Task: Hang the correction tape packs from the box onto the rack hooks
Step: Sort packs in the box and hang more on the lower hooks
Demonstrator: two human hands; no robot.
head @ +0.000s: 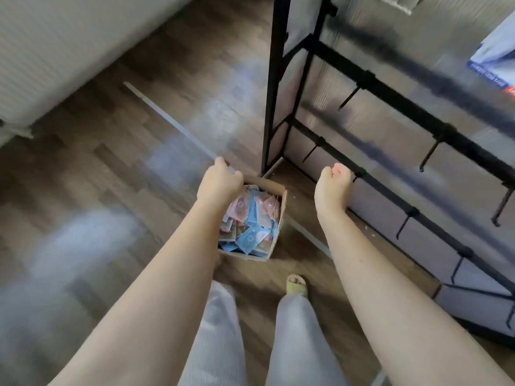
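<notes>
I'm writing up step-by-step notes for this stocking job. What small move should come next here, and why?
Probably lower the right hand into the box to pick up a correction tape pack. Its fingers look curled on nothing, the hooks nearby are bare, and the left hand hovers by the box's far rim.

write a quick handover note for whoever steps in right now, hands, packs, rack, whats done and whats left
Left hand: over the far left corner of the box, fingers curled; something pale shows at the fingertips, too blurred to tell if it is a pack.
Right hand: fingers curled, nothing in its grip, raised in front of the rack's lower bar.
Correction tape packs: a loose pile of blue and pink ones fills the box, which sits on the floor at the rack's left foot.
Rack: the hooks in view on the lower bars are bare; a blue pack hangs at the upper right.
Done: little, by what shows.
Left: hang nearly the whole box.
</notes>
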